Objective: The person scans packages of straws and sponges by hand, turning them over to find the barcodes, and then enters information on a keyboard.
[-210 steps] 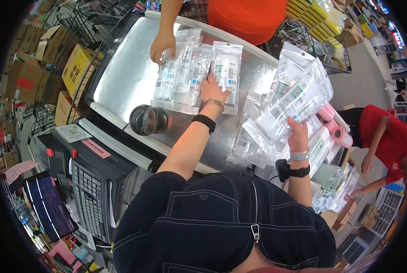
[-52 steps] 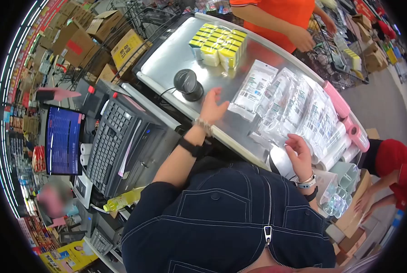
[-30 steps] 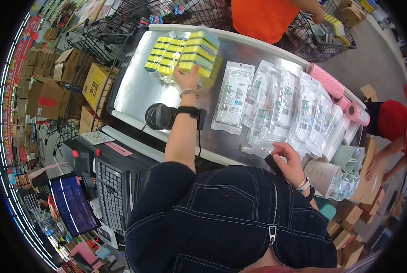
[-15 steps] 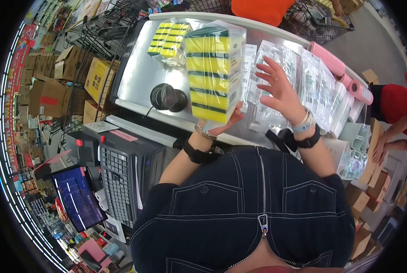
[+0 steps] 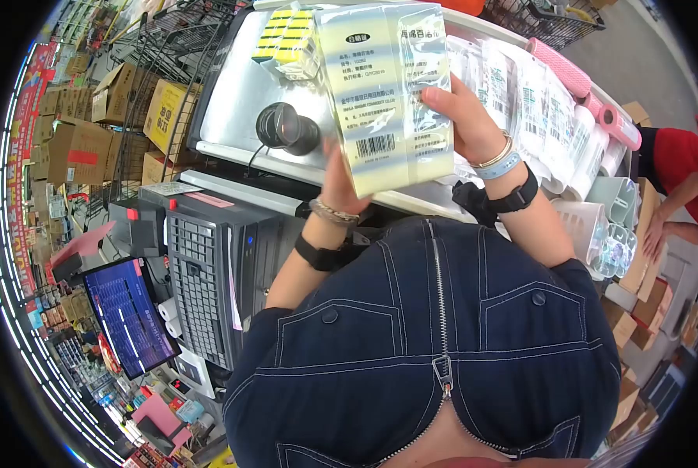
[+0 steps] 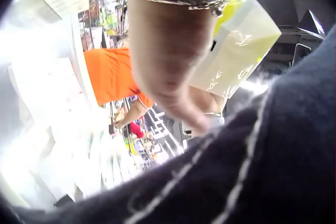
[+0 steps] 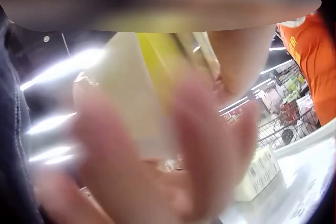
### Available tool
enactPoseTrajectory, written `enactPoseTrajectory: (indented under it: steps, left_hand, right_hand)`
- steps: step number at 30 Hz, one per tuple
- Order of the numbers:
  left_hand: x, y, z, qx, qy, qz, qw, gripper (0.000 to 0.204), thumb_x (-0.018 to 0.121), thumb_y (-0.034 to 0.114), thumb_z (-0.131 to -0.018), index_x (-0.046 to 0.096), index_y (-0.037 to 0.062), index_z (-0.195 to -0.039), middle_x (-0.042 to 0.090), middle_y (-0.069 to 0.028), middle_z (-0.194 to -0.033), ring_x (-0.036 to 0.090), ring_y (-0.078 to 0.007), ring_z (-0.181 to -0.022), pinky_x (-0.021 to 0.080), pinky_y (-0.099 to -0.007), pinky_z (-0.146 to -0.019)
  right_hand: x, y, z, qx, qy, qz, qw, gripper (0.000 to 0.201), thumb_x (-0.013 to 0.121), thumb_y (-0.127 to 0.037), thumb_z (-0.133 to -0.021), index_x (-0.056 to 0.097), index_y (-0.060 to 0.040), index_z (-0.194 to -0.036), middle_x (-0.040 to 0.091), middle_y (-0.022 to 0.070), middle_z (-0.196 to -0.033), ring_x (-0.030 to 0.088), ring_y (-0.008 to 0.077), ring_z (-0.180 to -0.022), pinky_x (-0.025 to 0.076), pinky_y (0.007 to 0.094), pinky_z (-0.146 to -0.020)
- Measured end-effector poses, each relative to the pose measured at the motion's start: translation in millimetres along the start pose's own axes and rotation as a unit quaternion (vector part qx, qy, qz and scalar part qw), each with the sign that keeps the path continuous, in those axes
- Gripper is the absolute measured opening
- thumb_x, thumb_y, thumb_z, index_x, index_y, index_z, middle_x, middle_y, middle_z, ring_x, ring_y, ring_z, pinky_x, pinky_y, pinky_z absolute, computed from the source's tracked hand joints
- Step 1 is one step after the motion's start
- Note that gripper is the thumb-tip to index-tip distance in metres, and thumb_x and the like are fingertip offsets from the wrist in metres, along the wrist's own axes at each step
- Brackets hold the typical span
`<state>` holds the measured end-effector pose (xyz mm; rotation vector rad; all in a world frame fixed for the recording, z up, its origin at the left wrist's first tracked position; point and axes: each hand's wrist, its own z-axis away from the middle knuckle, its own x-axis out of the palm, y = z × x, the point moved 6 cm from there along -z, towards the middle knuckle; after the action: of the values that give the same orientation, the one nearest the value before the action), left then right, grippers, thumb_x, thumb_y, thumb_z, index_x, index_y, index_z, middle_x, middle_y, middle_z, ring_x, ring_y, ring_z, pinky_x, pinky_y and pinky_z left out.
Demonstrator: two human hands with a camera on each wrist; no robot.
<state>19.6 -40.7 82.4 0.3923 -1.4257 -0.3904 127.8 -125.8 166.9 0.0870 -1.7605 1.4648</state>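
A clear-wrapped pack of sponges (image 5: pixel 392 101) is held up in front of me, its pale label side with barcode facing the head camera. My right hand (image 5: pixel 470 125) grips its right edge, thumb on the label side. My left hand (image 5: pixel 343 183) is blurred beside the lower left edge, its fingers partly hidden there; in the left wrist view that hand (image 6: pixel 168 56) looks loosely extended, with the pack (image 6: pixel 244 45) behind it. A second pack of yellow-and-black sponges (image 5: pixel 286 43) sits on the metal counter (image 5: pixel 224 101). Blurred fingers (image 7: pixel 205 150) overlap the raised pack in the right wrist view.
A black scanner on a stand (image 5: pixel 286 129) is at the counter's near edge. Several silvery packets (image 5: pixel 520 101) and pink rolls (image 5: pixel 559 66) lie to the right. A keyboard (image 5: pixel 197 288) and monitor (image 5: pixel 131 316) stand at left; carts (image 5: pixel 177 62) stand beyond.
Silvery packets I was handling now lie at the right. The left hand has lifted one sponge pack off the counter; it has been turned label side up, and the right hand has taken hold.
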Motion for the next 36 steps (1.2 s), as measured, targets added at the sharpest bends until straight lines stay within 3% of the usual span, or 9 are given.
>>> enactPoseTrajectory:
  steps: [5,7,9,12,23,25,31,33,36]
  left_hand:
    - [30,39,15,0.096,-0.009,-0.115,0.989,0.058,0.033,0.041,-0.089,0.02,0.0051,-0.133,0.034,-0.0119,-0.131,0.036,-0.0258,-0.12,0.032,-0.0387,-0.098]
    - [26,37,15,0.1,0.127,-0.381,0.91,0.063,0.033,0.044,-0.088,0.018,0.0043,-0.134,0.035,-0.0132,-0.13,0.036,-0.0255,-0.12,0.032,-0.0388,-0.097]
    - [28,39,16,0.097,0.114,-0.327,0.933,0.063,0.032,0.045,-0.088,0.02,0.0036,-0.133,0.036,-0.0129,-0.131,0.037,-0.0268,-0.119,0.032,-0.04,-0.097]
    - [31,27,16,-0.016,-0.076,0.076,0.994,0.059,0.03,0.044,-0.088,0.027,0.0033,-0.131,0.038,-0.0131,-0.13,0.041,-0.0286,-0.117,0.032,-0.0427,-0.096]
    - [33,15,15,-0.062,-0.097,0.113,0.987,0.063,0.032,0.05,-0.086,0.028,0.0045,-0.13,0.04,-0.0139,-0.128,0.046,-0.033,-0.108,0.041,-0.0446,-0.087]
    - [29,10,15,-0.099,-0.057,0.185,0.976,0.064,0.032,0.049,-0.086,0.027,0.0021,-0.13,0.038,-0.0292,-0.121,0.05,-0.0406,-0.1,0.046,-0.0478,-0.082]
    - [45,13,23,-0.116,-0.176,0.104,0.972,0.061,0.043,0.051,-0.08,0.044,-0.0005,-0.113,0.051,-0.0236,-0.094,0.056,-0.0302,-0.066,0.047,-0.0357,-0.054]
    - [44,8,35,-0.098,0.001,0.007,0.995,0.055,0.046,0.046,-0.081,0.046,-0.0036,-0.104,0.053,-0.0222,-0.08,0.051,-0.0215,-0.05,0.038,-0.0251,-0.039]
    - [50,11,31,-0.073,0.017,-0.086,0.993,0.046,0.045,0.039,-0.084,0.046,-0.0035,-0.104,0.054,-0.0245,-0.074,0.049,-0.0202,-0.045,0.039,-0.0269,-0.039]
  right_hand:
    - [-4,6,0,-0.015,0.095,0.125,0.987,0.073,0.067,-0.028,-0.074,0.024,0.0076,-0.121,0.052,0.0157,-0.108,0.056,0.0171,-0.092,0.044,0.0277,-0.081]
    - [-4,9,3,0.014,0.171,0.194,0.966,0.08,0.069,-0.035,-0.072,0.023,0.0086,-0.122,0.054,0.0142,-0.103,0.055,0.0157,-0.092,0.044,0.0271,-0.08]
    - [1,5,7,0.022,0.157,0.193,0.968,0.08,0.067,-0.038,-0.073,0.023,0.008,-0.122,0.054,0.0127,-0.099,0.055,0.0147,-0.087,0.045,0.0263,-0.074]
    - [8,2,7,-0.006,0.13,0.223,0.966,0.078,0.062,-0.042,-0.076,0.025,0.0054,-0.125,0.053,0.0071,-0.085,0.053,0.0111,-0.072,0.045,0.0234,-0.054]
    - [2,3,13,0.003,0.135,0.216,0.967,0.073,0.06,-0.038,-0.078,0.025,0.0029,-0.128,0.051,0.0082,-0.087,0.051,0.0108,-0.072,0.046,0.0234,-0.056]
    - [-4,6,13,0.015,0.136,0.2,0.97,0.072,0.059,-0.037,-0.079,0.025,0.0024,-0.128,0.052,0.0091,-0.089,0.051,0.0113,-0.073,0.046,0.0238,-0.056]
    - [-35,-4,12,-0.107,0.202,0.293,0.928,0.069,0.062,-0.025,-0.078,0.025,-0.0032,-0.131,0.047,0.0126,-0.107,0.049,0.0142,-0.088,0.044,0.0259,-0.073]
    - [-20,-4,14,-0.111,0.089,0.161,0.977,0.071,0.063,-0.02,-0.077,0.023,-0.0062,-0.133,0.044,0.0111,-0.111,0.048,0.0157,-0.094,0.04,0.0276,-0.081]
    - [18,-6,23,-0.034,-0.112,0.12,0.986,0.08,0.068,-0.012,-0.07,0.021,-0.0073,-0.134,0.042,0.0093,-0.12,0.042,0.0171,-0.11,0.032,0.0291,-0.093]
